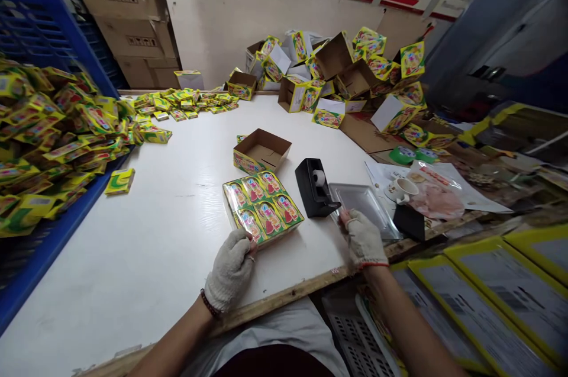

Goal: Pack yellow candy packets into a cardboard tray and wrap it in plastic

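Observation:
My left hand (229, 270), in a white knit glove, grips the near corner of a block of several small boxes (262, 206). They are printed in green, yellow and red and have a glossy surface. My right hand (364, 239), in a similar fingerless glove, holds the near edge of a clear plastic tray (360, 205). A black tape dispenser (313, 187) with a roll of tape stands between my hands. Beyond the block sits an open brown-lined printed box (261, 150).
A white table (146, 247) has a wooden front edge. A blue crate (57, 184) heaped with yellow-green packets stands at left. Open cartons pile up behind, with stacked cardboard boxes at back left. A white cup (402, 190) and a plastic bag lie at right.

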The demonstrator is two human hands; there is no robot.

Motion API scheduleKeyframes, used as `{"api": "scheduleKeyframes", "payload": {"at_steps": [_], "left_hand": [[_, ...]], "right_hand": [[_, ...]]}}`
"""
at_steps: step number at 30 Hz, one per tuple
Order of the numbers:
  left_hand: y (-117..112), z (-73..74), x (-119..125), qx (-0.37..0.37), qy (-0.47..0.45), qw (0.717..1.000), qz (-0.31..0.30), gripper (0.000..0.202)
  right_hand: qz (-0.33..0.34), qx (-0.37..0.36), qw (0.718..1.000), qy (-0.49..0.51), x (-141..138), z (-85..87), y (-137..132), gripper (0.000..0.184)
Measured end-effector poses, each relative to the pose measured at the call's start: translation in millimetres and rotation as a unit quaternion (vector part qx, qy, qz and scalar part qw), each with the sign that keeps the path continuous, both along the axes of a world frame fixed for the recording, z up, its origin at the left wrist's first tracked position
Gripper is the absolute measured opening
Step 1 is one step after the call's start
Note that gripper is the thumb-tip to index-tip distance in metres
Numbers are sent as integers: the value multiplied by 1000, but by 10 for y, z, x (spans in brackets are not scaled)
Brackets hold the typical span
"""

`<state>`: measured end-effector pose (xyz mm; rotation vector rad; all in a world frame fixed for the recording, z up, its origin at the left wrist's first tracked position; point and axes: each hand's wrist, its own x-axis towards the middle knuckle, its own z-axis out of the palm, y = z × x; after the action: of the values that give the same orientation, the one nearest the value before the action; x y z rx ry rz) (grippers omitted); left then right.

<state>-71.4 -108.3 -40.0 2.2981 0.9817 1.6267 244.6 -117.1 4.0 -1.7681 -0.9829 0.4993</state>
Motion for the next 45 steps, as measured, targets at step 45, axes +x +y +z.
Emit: {"api": "scheduleKeyframes", "payload": {"at_steps": [45], "left_hand": [[-14, 70, 191, -116, 340, 919, 163, 30]], "right_hand": [[328, -51, 918, -216, -968, -475, -557, 21]]}}
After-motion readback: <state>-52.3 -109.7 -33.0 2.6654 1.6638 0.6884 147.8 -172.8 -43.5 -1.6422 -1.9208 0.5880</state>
